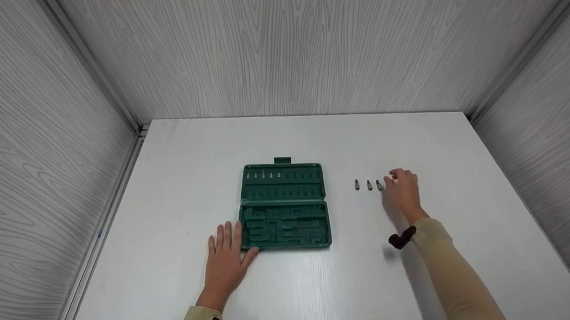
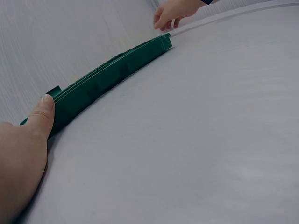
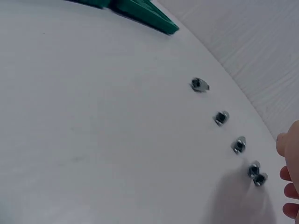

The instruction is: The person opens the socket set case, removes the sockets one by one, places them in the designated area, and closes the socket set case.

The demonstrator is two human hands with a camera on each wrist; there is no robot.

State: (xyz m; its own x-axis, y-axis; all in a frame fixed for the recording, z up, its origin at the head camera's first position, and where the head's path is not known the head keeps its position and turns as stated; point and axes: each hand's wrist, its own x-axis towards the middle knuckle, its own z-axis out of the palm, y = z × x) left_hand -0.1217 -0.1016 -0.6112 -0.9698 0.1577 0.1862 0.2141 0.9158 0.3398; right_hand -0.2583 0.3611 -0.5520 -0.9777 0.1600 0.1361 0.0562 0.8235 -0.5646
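Observation:
A green plastic case [image 1: 284, 202] lies opened out on the table, with several small metal bits [image 1: 263, 175] in the top row of its far half. My left hand [image 1: 224, 266] rests at the case's near left corner, fingers straight along its left side. The thumb [image 2: 41, 116] touches the front wall in the left wrist view. My right hand [image 1: 403, 193] hovers just right of a row of loose metal bits [image 1: 369, 185], its fingers loosely bent. In the right wrist view several bits [image 3: 238, 145] lie in a line beside these fingers [image 3: 292, 191], and nothing shows between them.
The white table [image 1: 170, 184] carries the case near its middle. Grey wood-grain panels [image 1: 280, 49] stand at the back and both sides. A latch tab [image 1: 282, 160] sticks out from the far edge of the case.

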